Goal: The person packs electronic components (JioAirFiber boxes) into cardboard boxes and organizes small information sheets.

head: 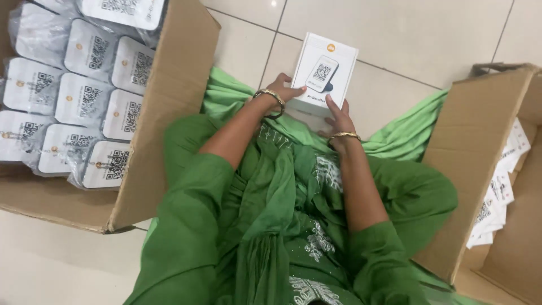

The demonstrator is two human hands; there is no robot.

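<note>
White product box (326,70) held over the lap above the tiled floor (406,34), left hand (285,90) and right hand (339,116) clamped on its lower edge, cardboard carton (169,113) of bagged white devices (84,96) left, second carton (474,158) with paper cards (499,192) right.

Bright even indoor light, glare spot on the floor tiles (275,3) ahead of me, soft shadows, slight overall blur.

Your way left is blocked by the tall flap of the cardboard box (169,113), and the right-hand box (480,169) walls off that side. Ahead of the white carton (326,73), you have bare tiled floor (406,34).
</note>
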